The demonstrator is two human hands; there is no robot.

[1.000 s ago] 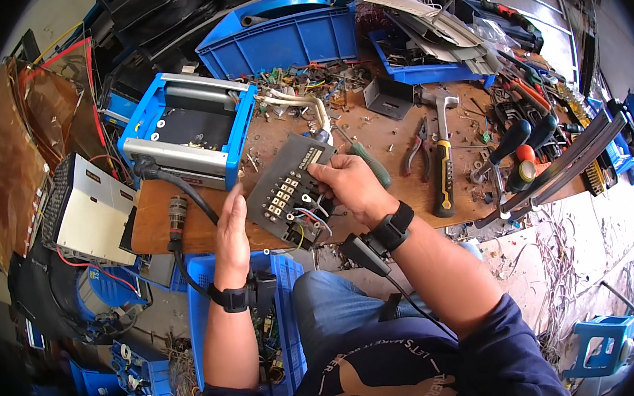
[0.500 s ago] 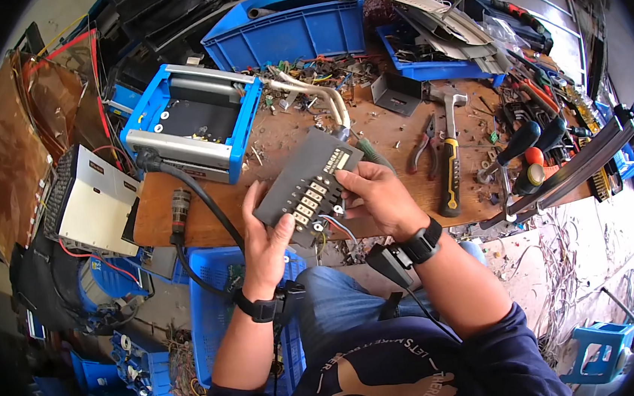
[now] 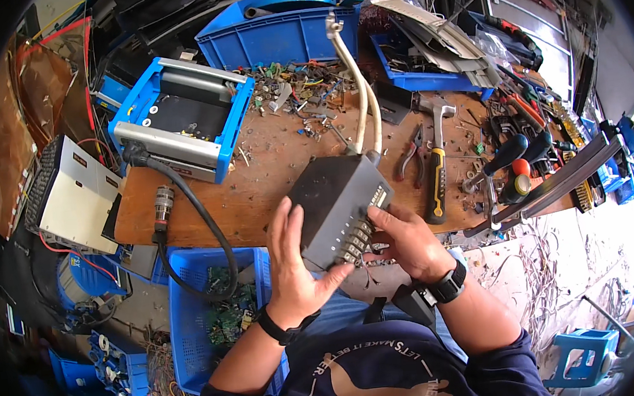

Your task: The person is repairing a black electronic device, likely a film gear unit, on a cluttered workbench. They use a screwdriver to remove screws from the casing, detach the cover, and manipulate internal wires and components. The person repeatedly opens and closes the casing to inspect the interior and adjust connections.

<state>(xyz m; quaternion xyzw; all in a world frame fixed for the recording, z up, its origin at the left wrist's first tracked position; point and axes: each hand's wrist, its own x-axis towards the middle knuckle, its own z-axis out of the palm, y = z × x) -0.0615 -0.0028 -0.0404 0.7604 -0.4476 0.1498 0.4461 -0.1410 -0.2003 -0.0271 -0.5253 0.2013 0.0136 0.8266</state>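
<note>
A black metal box (image 3: 332, 197) with a terminal strip (image 3: 355, 240) on its face is tilted between my hands at the bench's front edge. My left hand (image 3: 300, 275) cradles its left side, fingers along the edge and thumb near the bottom corner. My right hand (image 3: 411, 242) grips the right side, thumb pressed beside the terminals and some fingers hidden beneath. Two cream cables (image 3: 360, 104) rise from the box's far end toward the blue bin. A few thin wires hang below the strip.
The wooden bench (image 3: 257, 203) holds an open blue-framed case (image 3: 182, 119), a hammer (image 3: 437, 187), pliers (image 3: 413, 158), hand tools (image 3: 506, 159), scraps and a black cable with connector. A blue crate (image 3: 273, 36) is behind; a bin of circuit boards (image 3: 221, 312) lies below left.
The box has come nearer and down, rotating to show more of its side. The cream cables have swung upright. My left hand, apart from the box earlier, now holds it.
</note>
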